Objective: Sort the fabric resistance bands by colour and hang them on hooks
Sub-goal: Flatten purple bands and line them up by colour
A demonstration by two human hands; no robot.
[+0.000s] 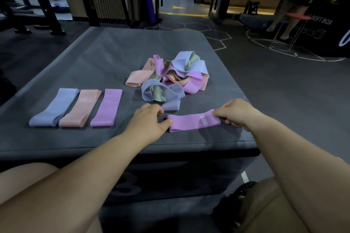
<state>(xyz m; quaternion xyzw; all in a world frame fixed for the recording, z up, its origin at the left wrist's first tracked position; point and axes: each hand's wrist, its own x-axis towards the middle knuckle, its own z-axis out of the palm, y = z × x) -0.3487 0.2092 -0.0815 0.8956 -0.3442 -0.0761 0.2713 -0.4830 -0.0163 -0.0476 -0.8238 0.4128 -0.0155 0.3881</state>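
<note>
A pink-purple band [191,122] lies flat near the front edge of the grey padded box [98,58]. My left hand [149,121] pinches its left end and my right hand [236,112] grips its right end. To the left, three flattened bands lie side by side: a blue band [54,108], a peach band [80,108] and a purple band [107,108]. Behind my hands sits a tangled pile of bands [170,75] in blue, peach, purple and green. No hooks are in view.
The box's front edge [132,149] is just below my hands, with my knees under it. Gym equipment [43,11] stands at the back left. A person stands beside a black soft box [320,30] at the back right.
</note>
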